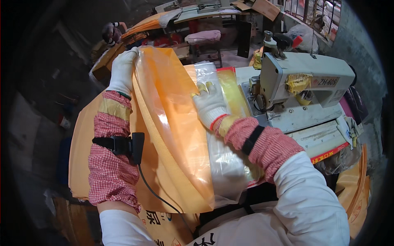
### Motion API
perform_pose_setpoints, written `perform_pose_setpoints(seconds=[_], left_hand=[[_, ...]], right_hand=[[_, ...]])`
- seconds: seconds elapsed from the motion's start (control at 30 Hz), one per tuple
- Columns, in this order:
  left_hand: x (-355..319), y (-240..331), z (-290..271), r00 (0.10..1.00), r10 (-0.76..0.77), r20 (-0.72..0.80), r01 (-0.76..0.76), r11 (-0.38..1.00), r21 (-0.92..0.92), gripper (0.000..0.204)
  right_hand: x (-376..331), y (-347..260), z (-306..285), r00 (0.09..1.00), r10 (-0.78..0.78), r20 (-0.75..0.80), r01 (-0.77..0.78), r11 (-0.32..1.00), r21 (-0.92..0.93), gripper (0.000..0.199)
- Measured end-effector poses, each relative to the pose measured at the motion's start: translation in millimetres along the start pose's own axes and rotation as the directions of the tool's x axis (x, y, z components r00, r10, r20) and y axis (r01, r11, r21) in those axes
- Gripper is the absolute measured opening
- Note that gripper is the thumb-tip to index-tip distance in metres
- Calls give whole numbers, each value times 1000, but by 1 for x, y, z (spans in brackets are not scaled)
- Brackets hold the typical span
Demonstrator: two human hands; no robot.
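An orange woven sack point(141, 104) with a clear plastic liner point(152, 82) stands raised and partly spread before me. My left hand point(123, 71), in a white glove, is closed on the sack's upper edge at its far left corner. To the right, my gloved right hand point(210, 102), with yellow tape around its fingertips, rests on a clear plastic bag point(223, 172) beside the sack. Its fingers look apart and slightly bent, pressing on the plastic. More flat orange sacks point(84, 143) lie beneath and to the left.
A pale industrial sewing machine point(308, 76) stands right of my right hand on a worktable point(312, 131). Behind are a stool with a pink cover point(203, 37), a far table point(205, 13) with orange sacks and a person point(111, 33). A barred window point(312, 14) is at the far right.
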State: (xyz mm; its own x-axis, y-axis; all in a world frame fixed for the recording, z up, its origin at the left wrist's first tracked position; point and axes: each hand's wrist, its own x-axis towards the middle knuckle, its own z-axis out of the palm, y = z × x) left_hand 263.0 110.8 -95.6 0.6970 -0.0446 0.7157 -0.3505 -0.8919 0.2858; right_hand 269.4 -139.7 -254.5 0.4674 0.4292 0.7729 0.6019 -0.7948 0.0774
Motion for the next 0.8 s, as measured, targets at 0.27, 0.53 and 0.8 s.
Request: perform_pose_setpoints(seconds=[0.27,0.53,0.8], left_hand=[[1,31,-15,993,-119,-6,118,986,-119,12],[-31,117,-166,899,300,321,-432,733,525,6],[-112,214,-221,819,-379,432,-117,626,771,25]], right_hand=[[-39,-96,46,947,-293,133,225,898,377,16],[-21,-37,56,571,632,524,-741,122,660,26],[25,-39,-13,804,392,448,-591,610,527,22]])
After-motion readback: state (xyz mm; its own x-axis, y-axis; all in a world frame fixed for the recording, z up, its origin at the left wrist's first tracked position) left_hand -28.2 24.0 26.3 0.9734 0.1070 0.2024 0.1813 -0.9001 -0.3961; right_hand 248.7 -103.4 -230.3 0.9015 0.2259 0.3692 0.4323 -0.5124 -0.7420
